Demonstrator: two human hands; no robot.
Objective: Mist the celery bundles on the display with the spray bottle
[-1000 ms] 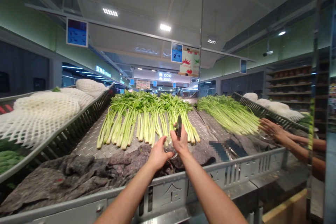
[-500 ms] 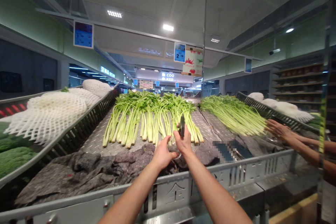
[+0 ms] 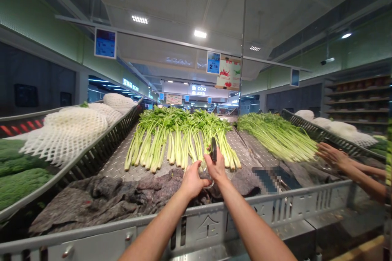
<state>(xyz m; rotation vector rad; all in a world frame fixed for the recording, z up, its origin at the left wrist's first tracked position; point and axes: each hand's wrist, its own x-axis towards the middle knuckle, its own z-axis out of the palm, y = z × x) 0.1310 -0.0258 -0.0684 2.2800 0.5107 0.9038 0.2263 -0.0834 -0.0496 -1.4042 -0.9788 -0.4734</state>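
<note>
In front of me my right hand [image 3: 217,168] is closed round a black curved object [image 3: 214,149] that sticks up above the fingers; its kind is not clear. Close beside it, my left hand [image 3: 193,178] has bent fingers and its thumb pointing right. Something clear and shiny [image 3: 210,185] shows between the two hands, mostly hidden by them. Just beyond the fingers, bunches of celery [image 3: 154,147] lie in a row, pale stalk ends towards me and leaves at the back. The hands are over the front of the row, right of its middle.
A crumpled dark grey cloth [image 3: 107,200] lies along the front, behind the metal rail [image 3: 208,225]. At left, a black slatted divider [image 3: 92,144] borders broccoli [image 3: 24,183] and white foam netting [image 3: 65,132]. A mirror on the right reflects celery and hands. A pixelated flat object [image 3: 271,179] lies at front right.
The whole view has shifted slightly to the right. Both hands keep nearly the same place and pose by the celery, and the black object stays in my right hand.
</note>
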